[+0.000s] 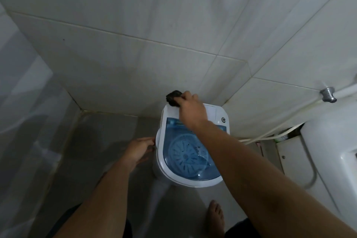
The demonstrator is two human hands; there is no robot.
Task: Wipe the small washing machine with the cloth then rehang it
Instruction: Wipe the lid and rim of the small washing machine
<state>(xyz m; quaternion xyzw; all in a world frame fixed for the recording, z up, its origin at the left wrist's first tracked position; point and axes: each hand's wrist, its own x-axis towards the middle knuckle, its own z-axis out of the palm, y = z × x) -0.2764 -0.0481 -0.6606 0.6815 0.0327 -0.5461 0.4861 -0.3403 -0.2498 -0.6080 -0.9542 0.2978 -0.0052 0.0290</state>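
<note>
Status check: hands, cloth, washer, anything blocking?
Right hand shut on dark cloth, pressing it on the washing machine back left corner. Left hand open at its left side. Blue lid closed. Nothing blocking.

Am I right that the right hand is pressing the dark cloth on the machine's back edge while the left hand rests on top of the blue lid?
Not quite. In the head view the left hand is at the left side of the washing machine, not on the blue lid. The right hand does press the dark cloth on the back edge.
</note>
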